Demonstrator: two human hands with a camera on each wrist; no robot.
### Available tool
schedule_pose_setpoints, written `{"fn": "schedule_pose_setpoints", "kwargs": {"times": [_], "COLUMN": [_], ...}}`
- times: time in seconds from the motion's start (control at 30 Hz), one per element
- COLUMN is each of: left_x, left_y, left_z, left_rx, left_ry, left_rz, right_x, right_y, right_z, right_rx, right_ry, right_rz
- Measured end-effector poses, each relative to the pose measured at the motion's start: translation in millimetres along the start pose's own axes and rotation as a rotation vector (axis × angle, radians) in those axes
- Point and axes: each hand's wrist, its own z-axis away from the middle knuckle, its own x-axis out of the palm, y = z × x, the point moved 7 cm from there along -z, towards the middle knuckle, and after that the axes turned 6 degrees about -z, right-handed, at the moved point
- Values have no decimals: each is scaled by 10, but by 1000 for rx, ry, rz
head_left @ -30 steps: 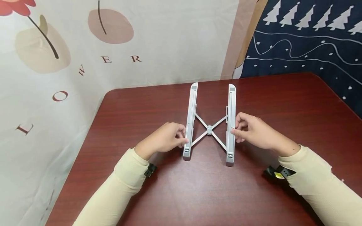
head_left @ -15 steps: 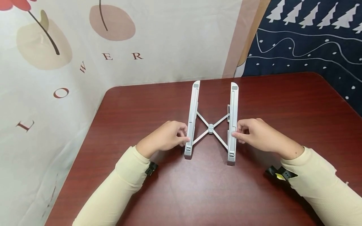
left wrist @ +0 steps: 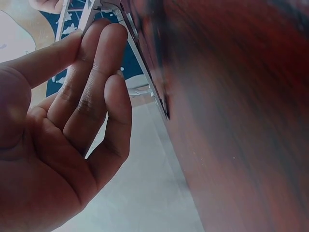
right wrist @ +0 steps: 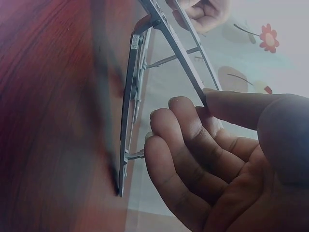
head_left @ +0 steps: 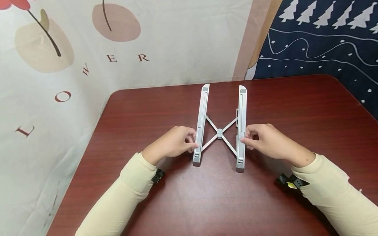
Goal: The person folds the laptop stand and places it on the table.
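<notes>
A silver folding laptop stand [head_left: 202,118] stands unfolded on the table, its two long rails joined by an X-shaped brace [head_left: 220,133]. With thumb and fingers, my left hand [head_left: 178,141] pinches the left rail near its front end. On the other side, my right hand [head_left: 265,141] pinches the right rail [head_left: 242,114] in the same way. In the left wrist view, the thumb and fingertips of the left hand [left wrist: 72,111] meet at the rail. The right wrist view shows the rail between the thumb and index finger of the right hand [right wrist: 207,150], other fingers curled beside it.
The stand rests on a dark red wooden table [head_left: 183,203]. Behind it hangs a pale cloth [head_left: 177,42] with letters and flower prints, and a navy cloth [head_left: 313,49] with white trees is at the right. Black straps [head_left: 295,181] sit at both wrists.
The right hand has shifted slightly left with the right rail, so the rails stand a little closer together. The left hand keeps its hold, and the head view has shifted slightly.
</notes>
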Motion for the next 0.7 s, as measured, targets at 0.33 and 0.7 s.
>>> {"fn": "schedule_pose_setpoints", "kwargs": {"times": [0.33, 0.7], "left_x": [26, 61], "left_y": [31, 51], "left_z": [2, 3], "left_rx": [-13, -32], "left_ry": [-6, -8], "left_rz": [20, 59], "right_x": [-7, 17], "right_y": [-3, -13], "right_z": [7, 1], "right_rx": [-7, -19], "right_ry": [7, 13], "right_rz": [-3, -12]}}
